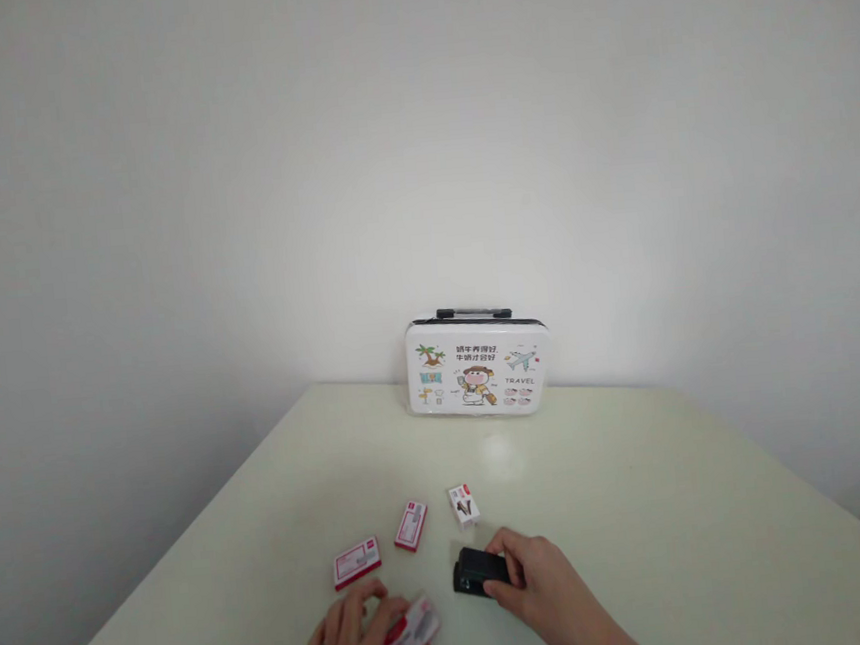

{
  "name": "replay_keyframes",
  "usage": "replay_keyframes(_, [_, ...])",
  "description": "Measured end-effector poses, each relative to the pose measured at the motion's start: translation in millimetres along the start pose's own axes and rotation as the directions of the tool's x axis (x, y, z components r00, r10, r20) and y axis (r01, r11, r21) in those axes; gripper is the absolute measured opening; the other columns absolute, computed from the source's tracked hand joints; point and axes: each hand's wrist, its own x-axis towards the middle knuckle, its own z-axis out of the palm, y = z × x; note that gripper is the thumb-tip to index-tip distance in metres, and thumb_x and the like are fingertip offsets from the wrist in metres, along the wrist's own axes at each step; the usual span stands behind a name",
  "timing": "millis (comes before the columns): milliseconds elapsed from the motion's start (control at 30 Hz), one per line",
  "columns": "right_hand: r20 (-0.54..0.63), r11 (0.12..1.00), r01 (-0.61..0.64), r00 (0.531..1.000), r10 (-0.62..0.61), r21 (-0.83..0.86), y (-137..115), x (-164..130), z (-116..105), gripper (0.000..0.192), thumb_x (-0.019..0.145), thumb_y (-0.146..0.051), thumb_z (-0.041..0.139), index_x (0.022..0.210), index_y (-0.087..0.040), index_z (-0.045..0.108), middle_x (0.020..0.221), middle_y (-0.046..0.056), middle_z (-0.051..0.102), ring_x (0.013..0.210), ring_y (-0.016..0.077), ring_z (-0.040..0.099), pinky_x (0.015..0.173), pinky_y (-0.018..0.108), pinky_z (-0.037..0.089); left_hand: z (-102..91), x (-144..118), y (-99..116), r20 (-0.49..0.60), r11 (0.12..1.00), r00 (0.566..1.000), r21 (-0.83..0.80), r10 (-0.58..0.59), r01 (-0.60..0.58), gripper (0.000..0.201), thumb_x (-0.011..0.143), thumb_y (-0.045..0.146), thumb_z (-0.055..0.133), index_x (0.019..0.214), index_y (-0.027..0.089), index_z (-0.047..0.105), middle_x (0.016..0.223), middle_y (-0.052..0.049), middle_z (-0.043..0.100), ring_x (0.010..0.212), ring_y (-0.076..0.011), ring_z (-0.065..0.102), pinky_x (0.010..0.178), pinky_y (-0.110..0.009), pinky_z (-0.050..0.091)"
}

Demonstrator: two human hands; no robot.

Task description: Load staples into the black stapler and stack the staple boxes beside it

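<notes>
One red-and-white box (413, 633) sits in our left hand (344, 641), low in view over the pale table (608, 467). We have the fingers of that hand bent and gripping it, the thumb at its near side and the others curled by its left end. Its printed face is turned up to us, a little blurred, and we cannot tell whether its underside touches the table.

With our right hand (543, 576) we grip a black stapler (479, 569) by its right end, the thumb on the near side and the fingers on the far side. Its other end points left, towards the held box, and the two stand apart.

Just beyond our left hand we see a wide carton (357, 563) lying flat, white on top with a red edge. A narrower carton (412, 525) of like colours lies to its right, set at a slant. Further right, just beyond the stapler, lies a small white packet (464, 506) with a dark picture and a red corner.

At the back of the table we have a white case (479, 368) with cartoon prints, upright before the plain wall (414, 143), its black handle (473, 313) on top.
</notes>
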Motion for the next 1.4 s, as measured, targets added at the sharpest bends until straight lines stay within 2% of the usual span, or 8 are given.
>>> replay_keyframes(100, [-0.009,1.000,-0.006,1.000,0.006,-0.001,3.2,-1.1,1.7,0.014,0.080,-0.024,0.071,0.093,-0.025,0.068,0.066,-0.008,0.058,0.065,0.0129,0.056,0.061,0.023,0.030,-7.7,11.9,-41.5,0.003,0.998,0.998,-0.037,-0.056,0.056,0.032,0.071,0.049,0.077,0.092,0.027,0.066,0.142,-0.008,0.055,0.124,-0.0351,0.051,0.098,-0.051,0.042])
replay_keyframes(233, [-0.028,1.000,-0.019,0.999,0.019,-0.003,2.4,-3.0,3.5,0.014,0.079,-0.025,0.070,0.093,-0.025,0.068,0.065,-0.008,0.058,0.064,0.0132,0.057,0.061,0.023,0.031,-17.2,35.4,-63.0,0.186,0.980,0.982,-0.194,-0.008,0.045,0.027,0.081,0.046,0.070,0.095,0.025,0.061,0.139,-0.008,0.056,0.124,-0.0296,0.051,0.101,-0.046,0.046])
replay_keyframes(467, [-0.107,0.989,-0.117,0.988,0.107,-0.086,4.5,-6.2,8.7,0.009,0.079,-0.025,0.064,0.087,-0.026,0.063,0.063,-0.005,0.061,0.060,0.0149,0.058,0.056,0.025,0.027,-14.9,52.1,-29.1,0.276,0.967,0.961,-0.246,0.001,0.070,0.065,0.081,0.045,0.069,0.142,0.034,0.049,0.132,-0.007,0.055,0.115,-0.0267,0.058,0.103,-0.044,0.048])
replay_keyframes(600, [-0.293,0.955,-0.274,0.928,0.232,-0.111,16.0,0.6,13.1,0.012,0.087,-0.039,0.060,0.087,-0.027,0.059,0.063,-0.003,0.062,0.059,0.0179,0.060,0.055,0.027,0.026,1.5,48.8,-1.0,0.255,0.980,0.964,-0.159,-0.073,0.116,0.070,0.083,0.045,0.064,0.149,0.032,0.044,0.128,-0.008,0.055,0.104,-0.0253,0.062,0.097,-0.042,0.049])
replay_keyframes(700, [-0.357,0.955,-0.296,0.895,0.268,-0.024,24.8,17.5,15.9,0.021,0.091,-0.048,0.057,0.092,-0.027,0.058,0.060,-0.003,0.061,0.059,0.0199,0.061,0.055,0.027,0.028,13.9,48.0,14.4,0.165,0.987,0.979,-0.090,-0.119,0.135,0.065,0.086,0.047,0.060,0.147,0.025,0.048,0.128,-0.012,0.057,0.113,-0.0293,0.059,0.099,-0.045,0.046])
replay_keyframes(933, [-0.275,0.977,-0.176,0.940,0.204,0.122,14.9,54.6,30.1,0.034,0.095,-0.052,0.054,0.111,-0.023,0.063,0.078,0.002,0.074,0.071,0.0196,0.069,0.059,0.025,0.039,34.1,57.3,24.9,0.083,0.994,0.996,-0.108,0.038,-0.029,0.070,0.094,0.047,0.054,0.157,0.028,0.031,0.160,-0.005,0.042,0.144,-0.0280,0.038,0.117,-0.047,0.034])
replay_keyframes(1233, [-0.176,0.975,-0.091,0.976,0.127,0.202,-13.7,14.5,55.0,0.046,0.095,-0.061,0.051,0.119,-0.023,0.066,0.087,0.005,0.076,0.078,0.0213,0.071,0.064,0.025,0.046,36.8,58.1,32.0,0.074,0.988,0.997,-0.151,0.018,-0.007,0.045,0.100,0.044,0.048,0.137,0.019,0.055,0.136,-0.012,0.061,0.125,-0.0273,0.056,0.107,-0.047,0.046])
replay_keyframes(1400, [-0.166,0.953,-0.071,0.978,0.124,0.296,-20.9,4.9,60.0,0.059,0.096,-0.067,0.043,0.126,-0.021,0.065,0.087,0.006,0.076,0.082,0.0242,0.071,0.070,0.030,0.052,31.9,56.1,33.9,0.041,0.991,0.997,-0.117,0.072,-0.067,0.047,0.103,0.036,0.045,0.149,0.028,0.045,0.141,-0.010,0.057,0.128,-0.0259,0.054,0.105,-0.046,0.047])
